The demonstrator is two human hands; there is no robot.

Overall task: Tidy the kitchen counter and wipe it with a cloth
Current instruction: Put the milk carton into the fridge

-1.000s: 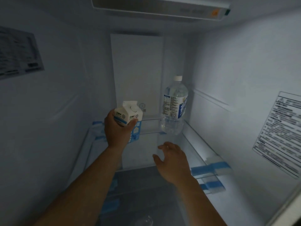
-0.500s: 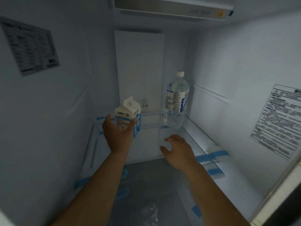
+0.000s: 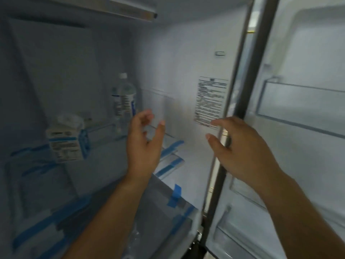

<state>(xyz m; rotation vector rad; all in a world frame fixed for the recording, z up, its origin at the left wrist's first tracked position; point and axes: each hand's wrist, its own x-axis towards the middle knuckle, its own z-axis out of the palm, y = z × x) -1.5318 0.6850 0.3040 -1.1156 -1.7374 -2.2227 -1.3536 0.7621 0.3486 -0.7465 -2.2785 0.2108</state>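
Observation:
I look into an open fridge. A small white and blue milk carton (image 3: 66, 141) stands upright on the glass shelf (image 3: 37, 184) at the left, with nothing touching it. A clear water bottle (image 3: 124, 99) with a white cap stands further back on the same shelf. My left hand (image 3: 144, 144) hangs open and empty to the right of the carton, in front of the bottle. My right hand (image 3: 238, 148) is open too, fingers spread, at the fridge's right front edge near the door gasket (image 3: 240, 113). The whole frame is blurred.
Blue tape strips (image 3: 176, 195) hold the shelves and the drawer below. A printed label (image 3: 210, 101) sits on the right inner wall. The open fridge door (image 3: 302, 128) with its shelf bins fills the right side. A light bar (image 3: 119, 8) runs along the top.
My left hand let go of the milk carton, which now stands on the shelf, and pulled back to the right. The view swung right, bringing the open door into sight.

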